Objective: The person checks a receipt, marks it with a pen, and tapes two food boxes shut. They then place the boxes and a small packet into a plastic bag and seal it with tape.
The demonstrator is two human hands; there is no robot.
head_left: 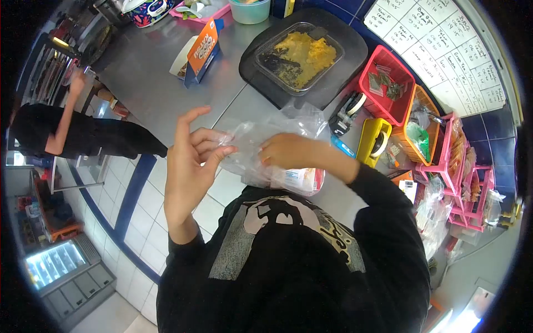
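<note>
A clear plastic bag (250, 136) is stretched between my hands, close in front of my chest at the counter's edge. My left hand (194, 158) pinches its left side between thumb and fingers, with the index finger raised. Curled fingers of my right hand (291, 151) grip the bag farther right, and the fingertips are partly hidden by the film. Under my right wrist lies a white packet with red and blue print (302, 179), partly covered by the plastic.
Beyond the bag, a clear tray of yellow-orange food (302, 55) sits on a black base (355, 50). An orange and blue carton (201, 53) stands left of it. A yellow tape dispenser (371, 141) and red basket (380, 66) line the right. Another person (83, 130) stands at left.
</note>
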